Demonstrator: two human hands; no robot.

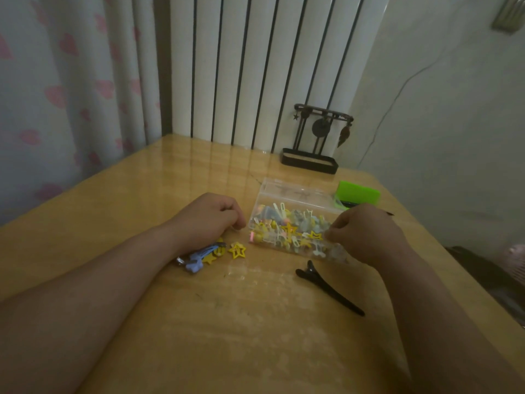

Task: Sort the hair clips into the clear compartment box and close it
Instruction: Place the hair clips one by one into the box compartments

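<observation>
1. Table (pixel 227 322): wooden, glossy; your two forearms lay across it toward the work.
2. Black clip (pixel 329 288): long, lying flat, just on your side of the box and unsorted. Likely too long for a small compartment.
3. Loose pile (pixel 199 257): blue and yellow clips, partly under your left wrist. A star clip (pixel 237 250) lay just beside it, apart from the box. Both sat within easy reach for feeding in.
4. Right hand (pixel 366 234): over the box's near right corner, fingers curled and bunched at the contents. Whether they pinched a clip or the wall could not be told.
5. Left hand (pixel 210 217): knuckles up, fingers curled under, resting at the box's left end, probably to steady it. Whether it held anything could not be told.
6. Box (pixel 255 214): clear, mid-table between your hands, already crowded with small yellow, white and blue clips. The dividers were hard to make out.
7. Lid (pixel 295 191): clear, raised at the far edge, so closing was not yet done.
8. Green case (pixel 358 193): just beyond the box, to the right.
9. Stand (pixel 312 137): dark, hung with ornaments, at the far edge before the radiator (pixel 255 66).
</observation>
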